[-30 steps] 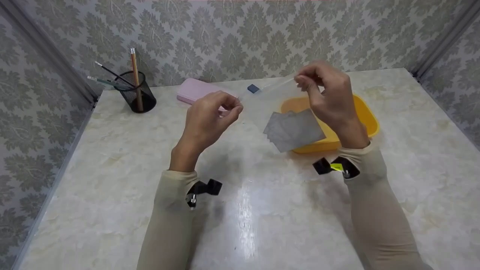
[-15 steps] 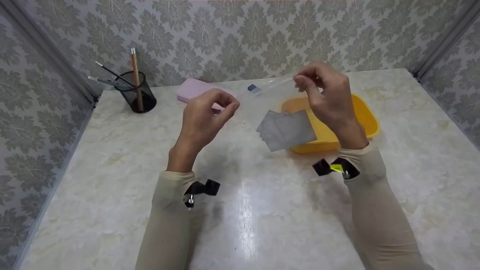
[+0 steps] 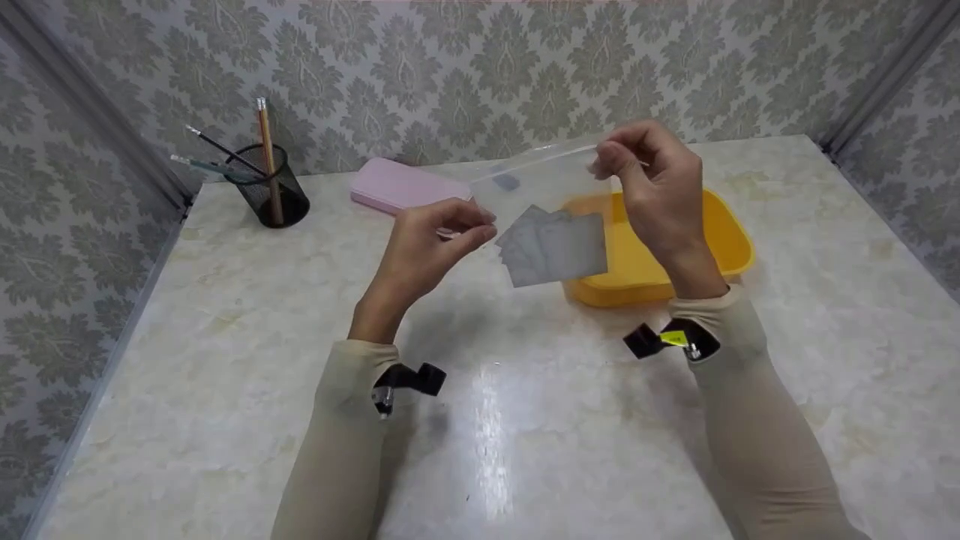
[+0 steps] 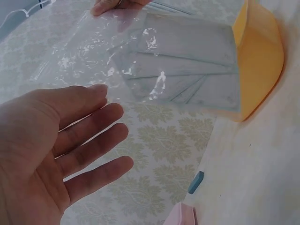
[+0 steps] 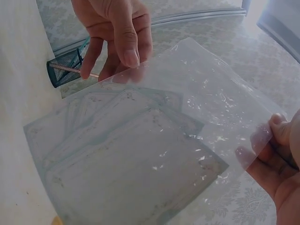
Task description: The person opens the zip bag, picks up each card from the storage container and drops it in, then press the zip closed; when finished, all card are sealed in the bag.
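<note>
A clear plastic bag (image 3: 547,188) hangs between my hands above the table. Inside it, several flat, grey, card-like rectangles (image 3: 559,251) lie fanned over one another in the lower part. My right hand (image 3: 660,191) pinches the bag's upper right corner between thumb and fingers. My left hand (image 3: 433,247) is at the bag's left edge, thumb in front and a fingertip showing through the film behind it in the right wrist view. Its other fingers (image 4: 101,176) extend loosely, off the bag. Strong glare marks the crinkled film (image 5: 211,108).
Behind the bag stands a yellow plastic container (image 3: 727,232), partly covered by my right hand. A pink case (image 3: 401,185) lies at the back, with a small dark blue block (image 4: 196,182) near it. A black mesh cup (image 3: 274,195) with several pencils is at the back left.
The bag and its grey rectangles have swung left and now hang more squarely to view. My left hand moved slightly left, then back right and down onto the bag's left edge. The right hand stays nearly still.
</note>
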The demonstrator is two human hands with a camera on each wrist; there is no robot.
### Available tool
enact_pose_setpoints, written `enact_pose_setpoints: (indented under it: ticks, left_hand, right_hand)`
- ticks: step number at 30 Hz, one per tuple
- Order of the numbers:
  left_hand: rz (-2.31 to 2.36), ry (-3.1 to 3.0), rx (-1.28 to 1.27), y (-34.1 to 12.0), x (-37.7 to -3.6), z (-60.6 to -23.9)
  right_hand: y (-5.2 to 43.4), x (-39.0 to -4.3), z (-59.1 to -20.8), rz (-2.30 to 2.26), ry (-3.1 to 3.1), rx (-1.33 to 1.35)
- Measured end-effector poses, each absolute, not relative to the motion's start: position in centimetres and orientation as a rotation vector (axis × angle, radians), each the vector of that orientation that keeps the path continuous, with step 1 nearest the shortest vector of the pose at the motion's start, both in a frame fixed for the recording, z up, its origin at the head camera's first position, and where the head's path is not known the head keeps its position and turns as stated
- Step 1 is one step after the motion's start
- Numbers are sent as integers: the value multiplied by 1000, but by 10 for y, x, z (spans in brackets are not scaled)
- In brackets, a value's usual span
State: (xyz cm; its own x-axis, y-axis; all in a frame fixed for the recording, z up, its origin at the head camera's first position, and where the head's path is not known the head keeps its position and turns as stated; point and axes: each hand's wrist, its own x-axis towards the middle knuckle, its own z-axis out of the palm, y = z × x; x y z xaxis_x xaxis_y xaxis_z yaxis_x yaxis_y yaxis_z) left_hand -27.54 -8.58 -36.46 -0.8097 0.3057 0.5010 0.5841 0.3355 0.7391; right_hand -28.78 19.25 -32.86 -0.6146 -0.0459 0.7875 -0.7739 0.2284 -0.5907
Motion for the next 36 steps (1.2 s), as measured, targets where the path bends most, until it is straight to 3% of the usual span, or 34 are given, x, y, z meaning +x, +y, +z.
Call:
enact_pose_setpoints:
  ticks: [12,20,36]
  left_hand:
    - [-1785,-2097,-680,-94,-272,-374]
    - [-1880,-2002,-433,-117,-264,-386]
    - [-1845,-2243,-75,-151,-264,-405]
  right_hand:
    - [172,-290,-345,1641,-1957,607]
    - [143,-287,-374,1670,-2171,705]
    - [111,-280,-405,1819,-2360,556]
